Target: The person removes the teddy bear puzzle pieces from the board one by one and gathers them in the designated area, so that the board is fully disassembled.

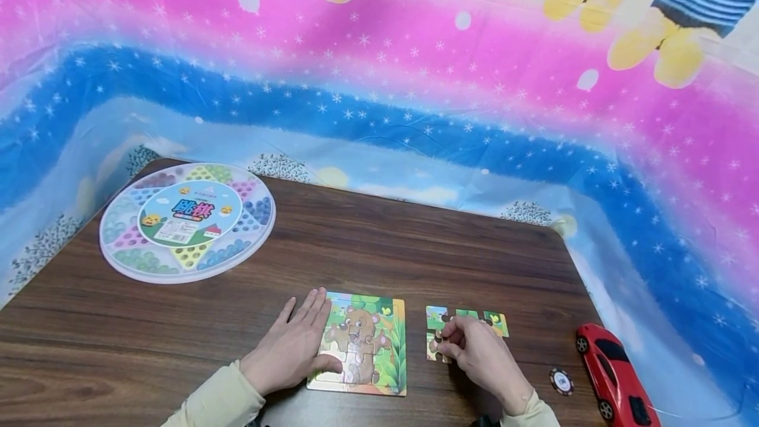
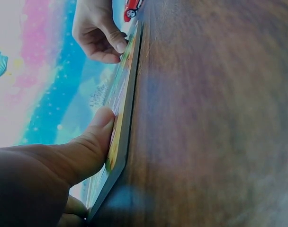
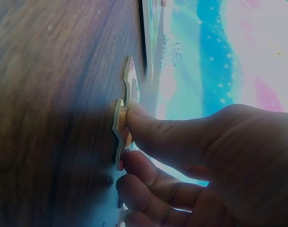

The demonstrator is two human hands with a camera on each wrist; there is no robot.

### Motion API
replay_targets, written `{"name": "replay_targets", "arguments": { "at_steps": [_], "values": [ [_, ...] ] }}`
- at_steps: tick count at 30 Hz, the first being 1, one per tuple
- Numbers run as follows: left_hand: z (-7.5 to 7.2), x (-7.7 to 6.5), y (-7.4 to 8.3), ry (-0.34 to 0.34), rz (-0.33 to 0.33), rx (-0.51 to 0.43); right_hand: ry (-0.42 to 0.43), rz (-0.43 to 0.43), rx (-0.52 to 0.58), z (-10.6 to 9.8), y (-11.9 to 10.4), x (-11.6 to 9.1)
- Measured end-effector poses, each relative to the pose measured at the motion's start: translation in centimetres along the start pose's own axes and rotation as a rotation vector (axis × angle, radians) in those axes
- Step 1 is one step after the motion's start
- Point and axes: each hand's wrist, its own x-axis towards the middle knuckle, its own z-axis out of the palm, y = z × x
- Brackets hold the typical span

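A square jigsaw puzzle of a brown bear [image 1: 356, 348] lies flat in its tray [image 1: 400, 374] near the table's front. My left hand [image 1: 290, 348] rests along the tray's left side, fingers straight, its thumb [image 2: 97, 137] on the puzzle's lower left. Right of the tray, several loose jigsaw pieces [image 1: 437, 313] lie together on the table. My right hand [image 1: 483, 354] is over them, its thumb and index finger pinching a jigsaw piece [image 3: 118, 124] low at the tabletop. The hand hides part of this group in the head view.
A round Chinese checkers set [image 1: 190, 216] with marbles lies at the back left. A poker chip [image 1: 561, 381] and a red toy car [image 1: 617, 374] are to the right of my right hand. A patterned cloth [image 1: 379, 117] hangs behind the wooden table [image 1: 415, 236].
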Motion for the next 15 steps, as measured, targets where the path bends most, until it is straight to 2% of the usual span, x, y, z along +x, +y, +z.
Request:
{"name": "replay_targets", "arguments": {
  "at_steps": [15],
  "values": [
    [0.23,0.06,-0.11,-0.007,-0.006,0.001,0.000,-0.008,-0.006,-0.10,-0.13,-0.08]
  ]
}}
